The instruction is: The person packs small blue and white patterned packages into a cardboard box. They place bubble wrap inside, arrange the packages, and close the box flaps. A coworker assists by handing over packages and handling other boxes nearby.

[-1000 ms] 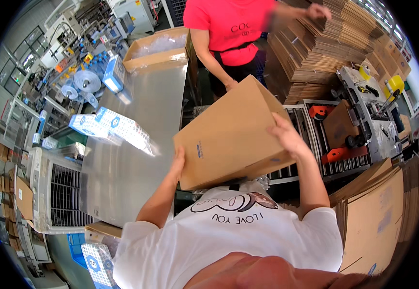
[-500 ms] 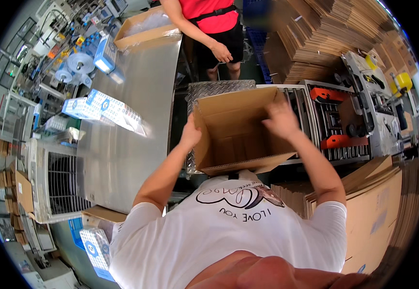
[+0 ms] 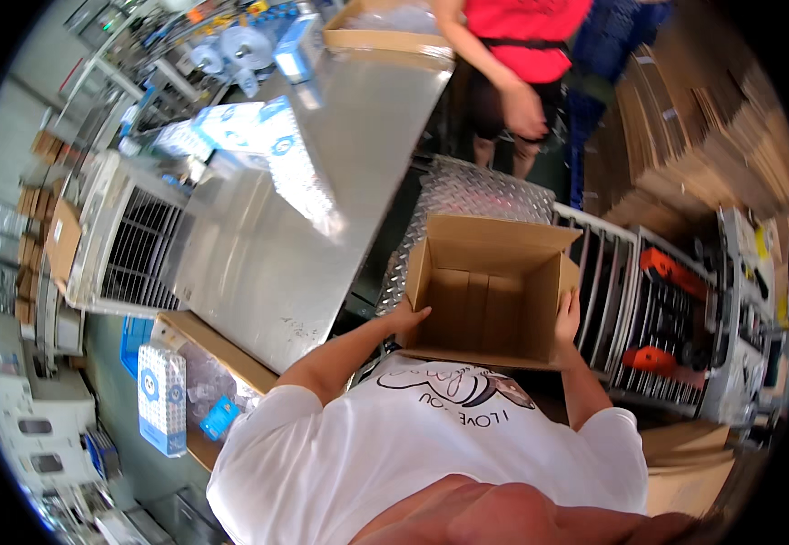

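A worker in a white T-shirt holds an open cardboard box (image 3: 485,295) at waist height on a packing line, its mouth facing up and no goods visible inside. The box sits close in front of the worker's body, between a metal desk (image 3: 258,263) on the left and a run of rollers (image 3: 600,283) on the right, with a ridged metal plate (image 3: 481,186) showing beyond its far wall; whether its base rests on anything is hidden. The left hand (image 3: 405,317) has its grip clamped on the left wall, thumb at the top edge; the right hand (image 3: 568,316) has its grip closed against the right wall, fingers together and pointing up. Bare and hollow, the box looks light for its bulk, its board stiff along the folds but likely to bow if squeezed mid-panel. The dry paper surface should offer fair friction, and 2 opposite walls, held near the corners or low by the base, appear the soundest places to take hold. At left, blue-and-white packs (image 3: 299,163) lie on the desk, their wrapping shiny and probably slicker. Across the plate stands 1 co-worker in a red shirt (image 3: 526,36), near stacked flat cardboard (image 3: 712,173).
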A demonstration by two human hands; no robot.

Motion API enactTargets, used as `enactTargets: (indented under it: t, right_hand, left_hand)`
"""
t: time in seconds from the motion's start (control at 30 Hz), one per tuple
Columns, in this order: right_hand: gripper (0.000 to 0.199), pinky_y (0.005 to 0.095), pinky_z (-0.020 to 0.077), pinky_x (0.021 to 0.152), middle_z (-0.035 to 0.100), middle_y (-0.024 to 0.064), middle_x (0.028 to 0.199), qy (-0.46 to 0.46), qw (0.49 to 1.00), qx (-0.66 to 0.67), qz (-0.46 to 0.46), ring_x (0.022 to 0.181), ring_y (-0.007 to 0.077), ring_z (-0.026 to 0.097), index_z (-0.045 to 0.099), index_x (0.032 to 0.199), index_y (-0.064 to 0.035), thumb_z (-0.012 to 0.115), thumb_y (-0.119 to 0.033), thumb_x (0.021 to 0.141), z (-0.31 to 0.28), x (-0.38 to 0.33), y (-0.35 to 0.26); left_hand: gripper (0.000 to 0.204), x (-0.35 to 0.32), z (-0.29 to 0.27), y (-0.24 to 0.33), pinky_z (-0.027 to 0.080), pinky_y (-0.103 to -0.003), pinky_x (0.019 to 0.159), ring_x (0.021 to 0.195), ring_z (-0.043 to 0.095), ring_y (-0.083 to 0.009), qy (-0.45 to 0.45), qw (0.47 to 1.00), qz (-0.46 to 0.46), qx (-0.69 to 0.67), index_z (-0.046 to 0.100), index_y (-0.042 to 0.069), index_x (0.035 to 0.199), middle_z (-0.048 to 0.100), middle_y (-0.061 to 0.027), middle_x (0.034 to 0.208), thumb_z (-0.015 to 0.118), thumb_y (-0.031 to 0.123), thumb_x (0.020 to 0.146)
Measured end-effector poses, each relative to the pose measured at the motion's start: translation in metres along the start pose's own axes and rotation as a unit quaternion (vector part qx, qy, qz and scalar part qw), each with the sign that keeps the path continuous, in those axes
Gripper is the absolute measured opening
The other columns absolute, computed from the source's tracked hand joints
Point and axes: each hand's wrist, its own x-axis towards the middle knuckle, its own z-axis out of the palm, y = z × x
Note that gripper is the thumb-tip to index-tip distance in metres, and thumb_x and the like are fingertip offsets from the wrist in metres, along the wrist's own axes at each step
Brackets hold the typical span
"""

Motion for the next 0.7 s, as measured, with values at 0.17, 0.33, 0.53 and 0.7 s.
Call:
enactTargets:
  t: [0.17,0.33,0.53,0.7]
  right_hand:
    - [0.093,0.0421,0.0137,0.116,0.015,0.0251,0.153,-0.085,0.976,-0.195,-0.047,0.142,0.038,0.013,0.016,0.148,0.002,0.07,-0.033,0.08,0.082,-0.053,0.013]
    - [0.106,0.0457,0.0203,0.114,0.017,0.0286,0.15,-0.136,0.928,-0.346,-0.031,0.139,0.0421,0.02,0.011,0.147,0.0041,0.077,-0.023,0.068,0.072,-0.047,0.006]
    - [0.032,0.0291,0.0503,0.081,0.068,0.0141,0.096,-0.271,0.914,-0.195,-0.231,0.091,0.0184,0.065,0.06,0.115,0.0026,0.063,-0.015,0.088,0.202,0.019,-0.205]
    - [0.052,0.0317,0.0462,0.09,0.062,0.0107,0.117,-0.332,0.938,0.071,-0.073,0.107,0.019,0.058,0.049,0.131,-0.0001,0.049,-0.041,0.098,0.408,0.076,-0.319]
  left_hand:
    - [0.074,-0.019,-0.166,0.082,0.047,-0.04,0.092,0.116,0.055,-0.0344,-0.012,0.955,0.179,0.237,0.047,-0.004,0.131,0.053,-0.0256,0.129,0.06,0.054,0.086]
    - [0.083,-0.031,-0.318,0.089,0.044,-0.041,0.096,0.119,0.052,-0.0347,0.481,0.803,0.253,0.244,0.037,0.009,0.142,0.045,-0.0235,0.137,0.067,0.054,0.079]
    - [0.095,0.002,-0.326,0.081,0.054,-0.044,0.073,0.093,0.063,-0.0389,0.4,0.89,0.105,0.195,0.022,0.025,0.149,0.046,-0.0237,0.121,0.069,0.052,0.072]
    - [0.092,-0.002,-0.29,0.07,0.053,-0.044,0.071,0.088,0.062,-0.0376,0.347,0.888,0.235,0.188,0.022,0.006,0.147,0.051,-0.0259,0.11,0.069,0.03,0.072]
